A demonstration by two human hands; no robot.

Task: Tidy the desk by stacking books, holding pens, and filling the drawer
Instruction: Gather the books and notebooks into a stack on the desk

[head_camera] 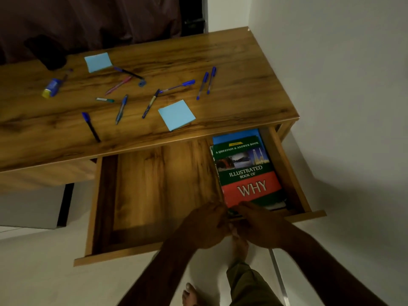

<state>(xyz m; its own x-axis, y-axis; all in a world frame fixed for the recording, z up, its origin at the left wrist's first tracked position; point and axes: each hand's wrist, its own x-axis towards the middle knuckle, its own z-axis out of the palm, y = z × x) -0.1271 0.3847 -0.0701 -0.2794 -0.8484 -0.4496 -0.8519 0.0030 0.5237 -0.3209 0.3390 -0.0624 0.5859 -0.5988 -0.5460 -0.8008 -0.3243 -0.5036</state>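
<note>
Drawer (pixel 154 195) is pulled open below the desk top (pixel 220 62). A book stack (pixel 249 173), topped by "Illustrated Book of Why", is laid flat against the drawer's right wall. The right hand (pixel 260 224) is curled over the stack's near edge, apparently gripping it. The left hand (pixel 205 224) is held close beside it at the stack's near left corner; under motion blur its hold cannot be told. Pens (pixel 121 109) and two blue note pads (pixel 176 114) are scattered on the desk top.
</note>
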